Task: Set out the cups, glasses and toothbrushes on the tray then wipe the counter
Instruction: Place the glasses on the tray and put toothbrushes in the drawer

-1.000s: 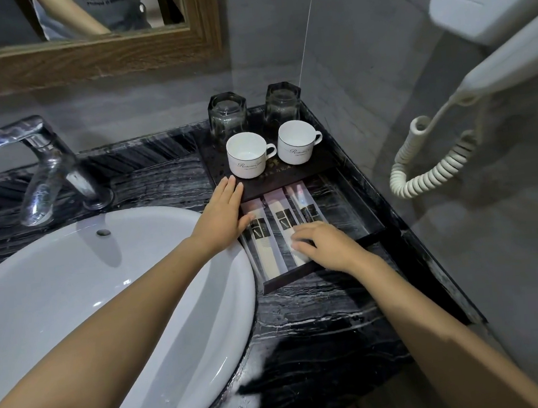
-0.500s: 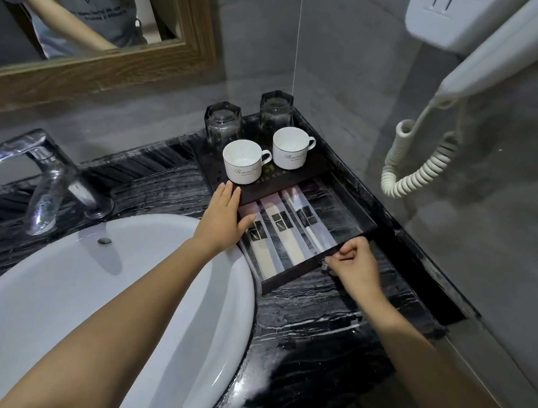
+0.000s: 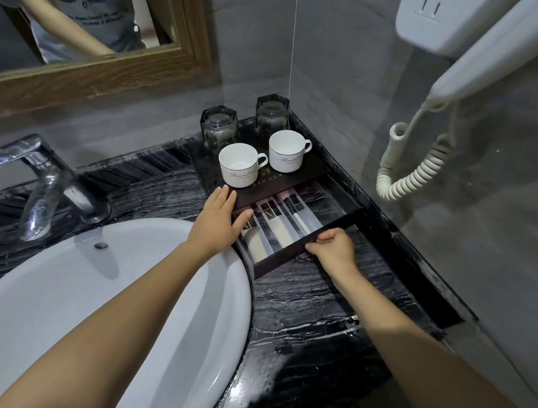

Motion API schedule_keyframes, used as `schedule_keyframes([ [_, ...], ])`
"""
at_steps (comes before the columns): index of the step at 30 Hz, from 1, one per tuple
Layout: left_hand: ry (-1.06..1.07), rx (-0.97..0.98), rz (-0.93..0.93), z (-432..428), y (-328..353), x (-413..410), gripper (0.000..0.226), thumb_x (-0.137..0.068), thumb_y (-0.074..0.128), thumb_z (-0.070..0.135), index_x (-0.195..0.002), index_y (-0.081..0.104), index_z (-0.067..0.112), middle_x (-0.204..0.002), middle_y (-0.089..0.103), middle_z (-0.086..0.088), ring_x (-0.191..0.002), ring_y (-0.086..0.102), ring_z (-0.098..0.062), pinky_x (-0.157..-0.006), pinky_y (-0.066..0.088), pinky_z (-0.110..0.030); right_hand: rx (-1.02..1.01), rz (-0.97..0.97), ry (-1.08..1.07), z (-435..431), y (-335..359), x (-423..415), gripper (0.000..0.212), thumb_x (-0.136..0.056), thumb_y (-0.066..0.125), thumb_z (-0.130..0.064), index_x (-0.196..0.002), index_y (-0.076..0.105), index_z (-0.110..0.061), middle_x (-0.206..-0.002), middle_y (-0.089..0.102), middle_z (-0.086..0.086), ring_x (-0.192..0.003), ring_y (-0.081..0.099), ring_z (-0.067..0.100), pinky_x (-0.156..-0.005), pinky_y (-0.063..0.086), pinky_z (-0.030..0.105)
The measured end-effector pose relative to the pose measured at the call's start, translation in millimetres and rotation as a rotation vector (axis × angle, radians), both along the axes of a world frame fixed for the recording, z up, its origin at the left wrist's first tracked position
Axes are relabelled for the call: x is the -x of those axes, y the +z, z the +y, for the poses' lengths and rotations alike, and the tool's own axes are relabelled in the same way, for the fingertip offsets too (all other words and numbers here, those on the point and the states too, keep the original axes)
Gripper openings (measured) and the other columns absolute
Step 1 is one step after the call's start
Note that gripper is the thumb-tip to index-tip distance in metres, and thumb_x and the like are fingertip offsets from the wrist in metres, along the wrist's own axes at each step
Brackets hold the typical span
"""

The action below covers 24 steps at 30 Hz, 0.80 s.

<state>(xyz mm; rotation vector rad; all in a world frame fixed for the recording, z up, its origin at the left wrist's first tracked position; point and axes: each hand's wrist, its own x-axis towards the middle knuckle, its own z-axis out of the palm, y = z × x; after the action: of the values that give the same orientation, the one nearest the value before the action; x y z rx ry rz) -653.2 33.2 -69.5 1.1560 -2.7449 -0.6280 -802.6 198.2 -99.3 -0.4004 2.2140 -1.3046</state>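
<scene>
Your right hand (image 3: 333, 247) pinches the front rim of the dark tray (image 3: 343, 218); your left hand (image 3: 218, 219) lies flat and open on its left edge, partly covering the nearest of three wrapped toothbrushes (image 3: 277, 224). Two white cups (image 3: 241, 164) stand at the tray's back, with two glasses (image 3: 219, 128) behind them, dim and hard to read.

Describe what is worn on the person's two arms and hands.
Nothing shows on either. The left hand and right hand are bare: no gloves, rings, watch or bracelets visible. Both forearms are uncovered up to the frame's edge, with no sleeve in view.
</scene>
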Motion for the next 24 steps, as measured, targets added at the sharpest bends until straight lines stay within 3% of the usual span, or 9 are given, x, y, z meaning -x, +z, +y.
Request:
schedule_keyframes([
  [5, 0.014, 0.009, 0.026, 3, -2, 0, 0.072, -0.093, 0.035, 0.052, -0.148, 0.019, 0.007, -0.159, 0.009, -0.008, -0.147, 0.0, -0.018, -0.118, 0.003, -0.031, 0.013, 0.043, 0.008, -18, -2, 1, 0.025, -0.078, 0.071, -0.003, -0.089, 0.049, -0.007, -0.094, 0.056, 0.008, -0.084, 0.055, 0.019, -0.074, 0.043, 0.026],
  [14, 0.022, 0.039, 0.067, 4, -6, 0, 0.073, -0.092, 0.041, 0.051, -0.147, 0.022, 0.006, -0.158, 0.012, -0.009, -0.147, 0.003, -0.019, -0.117, 0.002, -0.029, 0.111, 0.124, 0.04, -57, -9, 7, 0.025, -0.08, 0.069, -0.002, -0.101, 0.056, 0.002, -0.107, 0.062, 0.02, -0.085, 0.056, 0.017, -0.077, 0.045, 0.022],
  [18, 0.024, 0.04, 0.068, 4, -7, -1, 0.074, -0.091, 0.042, 0.052, -0.147, 0.022, 0.007, -0.158, 0.012, -0.008, -0.147, 0.003, -0.018, -0.118, 0.003, -0.029, 0.112, 0.211, 0.141, -86, -6, 11, 0.022, -0.082, 0.065, 0.0, -0.102, 0.057, 0.003, -0.109, 0.061, 0.022, -0.083, 0.055, 0.016, -0.064, 0.039, 0.004],
  [21, 0.017, 0.052, 0.07, 4, -8, -2, 0.074, -0.091, 0.043, 0.051, -0.147, 0.022, 0.007, -0.158, 0.012, -0.008, -0.147, 0.003, -0.019, -0.117, 0.003, -0.029, 0.102, 0.219, 0.14, -95, -12, 13, 0.019, -0.083, 0.064, -0.002, -0.1, 0.057, 0.002, -0.108, 0.06, 0.022, -0.082, 0.055, 0.016, -0.066, 0.04, 0.011],
  [24, 0.004, 0.087, 0.085, 4, -11, -3, 0.074, -0.091, 0.044, 0.05, -0.147, 0.022, 0.008, -0.158, 0.013, -0.008, -0.147, 0.004, -0.019, -0.117, 0.004, -0.029, 0.12, 0.236, 0.139, -95, -18, 13, 0.019, -0.084, 0.063, -0.001, -0.101, 0.056, 0.003, -0.109, 0.059, 0.022, -0.083, 0.054, 0.015, -0.063, 0.04, 0.005],
])
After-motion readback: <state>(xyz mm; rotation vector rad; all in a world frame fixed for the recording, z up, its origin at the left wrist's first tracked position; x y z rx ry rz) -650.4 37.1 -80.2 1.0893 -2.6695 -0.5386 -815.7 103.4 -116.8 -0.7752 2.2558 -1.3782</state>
